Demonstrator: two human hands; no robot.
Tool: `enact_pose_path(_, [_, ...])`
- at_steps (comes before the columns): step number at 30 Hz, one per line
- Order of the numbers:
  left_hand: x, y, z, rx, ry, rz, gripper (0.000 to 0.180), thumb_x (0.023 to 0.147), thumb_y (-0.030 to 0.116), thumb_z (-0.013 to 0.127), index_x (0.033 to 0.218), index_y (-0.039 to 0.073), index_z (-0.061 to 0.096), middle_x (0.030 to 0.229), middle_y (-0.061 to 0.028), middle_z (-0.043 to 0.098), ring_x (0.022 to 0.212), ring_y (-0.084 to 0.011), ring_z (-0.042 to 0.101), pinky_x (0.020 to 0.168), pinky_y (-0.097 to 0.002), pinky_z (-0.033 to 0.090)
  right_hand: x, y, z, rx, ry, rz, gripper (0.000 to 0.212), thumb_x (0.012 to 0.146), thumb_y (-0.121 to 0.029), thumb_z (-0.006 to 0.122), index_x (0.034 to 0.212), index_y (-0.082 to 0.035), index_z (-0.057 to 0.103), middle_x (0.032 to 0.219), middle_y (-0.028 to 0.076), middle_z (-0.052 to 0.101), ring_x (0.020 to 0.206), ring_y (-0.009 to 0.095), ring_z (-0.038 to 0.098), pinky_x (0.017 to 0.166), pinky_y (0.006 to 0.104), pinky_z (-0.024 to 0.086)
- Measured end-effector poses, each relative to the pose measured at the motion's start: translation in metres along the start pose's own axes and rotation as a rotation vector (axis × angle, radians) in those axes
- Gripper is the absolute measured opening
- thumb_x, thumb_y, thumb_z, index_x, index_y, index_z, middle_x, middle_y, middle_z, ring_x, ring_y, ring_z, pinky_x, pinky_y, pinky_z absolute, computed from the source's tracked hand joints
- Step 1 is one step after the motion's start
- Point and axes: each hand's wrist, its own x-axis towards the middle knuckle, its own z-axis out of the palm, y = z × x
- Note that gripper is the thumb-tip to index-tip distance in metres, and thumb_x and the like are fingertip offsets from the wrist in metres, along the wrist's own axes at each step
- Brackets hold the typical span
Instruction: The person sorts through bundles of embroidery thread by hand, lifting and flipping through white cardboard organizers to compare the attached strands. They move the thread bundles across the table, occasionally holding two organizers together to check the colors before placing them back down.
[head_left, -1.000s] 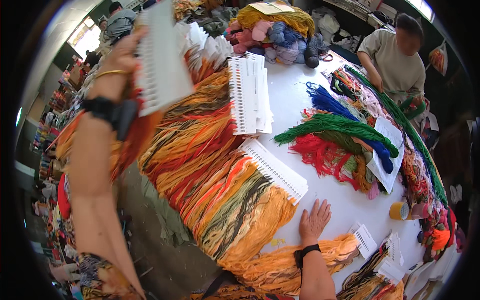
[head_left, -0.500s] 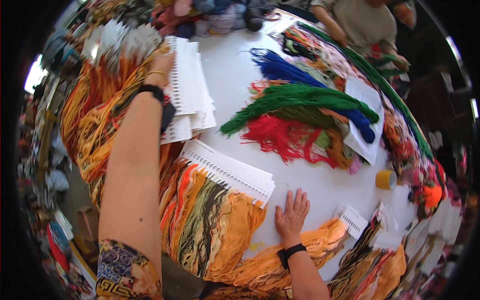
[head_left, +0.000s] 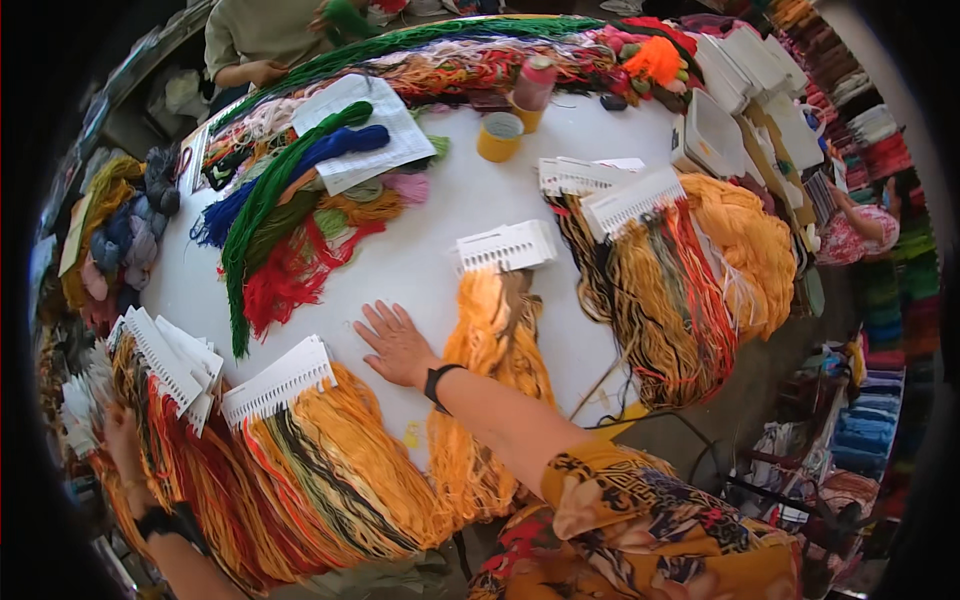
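Note:
My right hand (head_left: 402, 345) lies flat on the white table with its fingers spread, holding nothing. Just left of it is a white punched card (head_left: 280, 382) with orange, black, green and cream thread hanks hanging from its holes. On its other side, another stack of punched cards (head_left: 506, 247) bears orange and brown thread (head_left: 480, 370). At the far left, my left hand (head_left: 122, 440) is against a bunch of carded threads, close to fanned white cards (head_left: 165, 365) with red and rust hanks. Its fingers are small and blurred, so their grip does not show.
Green, blue and red hanks (head_left: 290, 245) lie beside a paper sheet (head_left: 385, 150). A yellow tape roll (head_left: 499, 137) and a thread cone (head_left: 535, 82) stand at the back. More carded hanks (head_left: 660, 300) rest at right. A co-worker (head_left: 262, 45) is across the table.
My view has swung to the right, bringing in the table's right side and a person beyond it. My right hand stays spread on the table; my left is still by the carded threads at left.

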Motion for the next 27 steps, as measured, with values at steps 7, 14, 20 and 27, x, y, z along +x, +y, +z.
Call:
enact_pose_path(7, [-0.248,0.230,0.079,-0.193,-0.246,-0.299,0.025,0.088,0.014,0.058,0.108,-0.002,0.056,0.076,0.0024,0.051,0.065,-0.0068,0.045,0.058,-0.0244,0.040,0.001,0.100,-0.110,0.373,-0.031,-0.186,0.026,0.077,-0.017,0.056,0.100,-0.009,0.064,0.111,0.013,0.060,0.102,0.031,0.056,0.091,0.0410,0.044])
enact_pose_path(14, [-0.451,0.315,0.152,-0.560,-0.367,-0.703,0.039,0.087,0.015,0.059,0.118,-0.007,0.053,0.083,-0.0021,0.059,0.066,-0.0076,0.053,0.056,-0.0220,0.043,-0.109,0.322,-0.302,-0.469,-0.106,0.300,0.045,0.077,-0.010,0.059,0.122,-0.011,0.054,0.133,0.015,0.047,0.123,0.032,0.043,0.098,0.0406,0.039])
enact_pose_path(20, [-0.481,0.403,0.203,-0.721,-0.337,-0.776,0.043,0.091,0.025,0.059,0.121,-0.004,0.050,0.084,-0.0052,0.061,0.070,-0.0091,0.056,0.057,-0.0197,0.043,-0.128,0.387,-0.322,-0.527,-0.363,0.468,0.083,0.070,-0.018,0.073,0.142,-0.021,0.030,0.151,0.011,0.019,0.138,0.033,0.018,0.109,0.0486,0.023])
enact_pose_path(27, [-0.416,0.537,0.248,-0.655,-0.397,-0.544,0.038,0.089,0.018,0.059,0.117,-0.006,0.052,0.090,-0.0064,0.063,0.078,-0.0085,0.056,0.065,-0.0214,0.044,-0.146,0.396,-0.327,-0.509,-0.346,0.273,0.066,0.074,-0.020,0.070,0.134,-0.019,0.041,0.144,0.013,0.031,0.135,0.033,0.025,0.107,0.0496,0.025])
